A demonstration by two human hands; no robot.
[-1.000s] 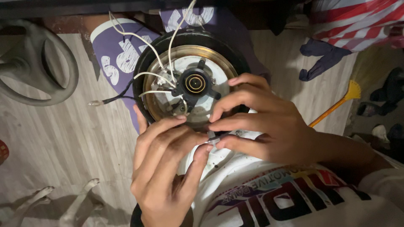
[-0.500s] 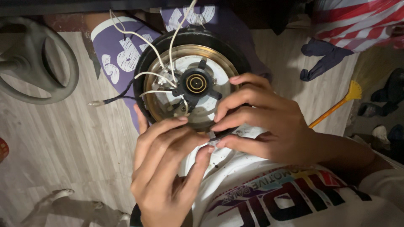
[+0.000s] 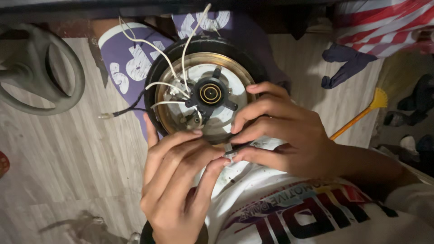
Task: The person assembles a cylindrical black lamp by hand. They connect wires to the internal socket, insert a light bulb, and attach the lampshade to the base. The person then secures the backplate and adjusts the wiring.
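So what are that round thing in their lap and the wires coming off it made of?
The round unit looks like metal: a shiny brass-coloured ring and pale plate, inside a glossy black rim, probably plastic. Its matte black hub also looks plastic. The white wires seem plastic-sheathed.

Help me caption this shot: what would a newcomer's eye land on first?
A round black appliance base with a brass ring and white wires sits centre, on the person's lap. Just below it, the left hand and right hand pinch a small part between fingertips.
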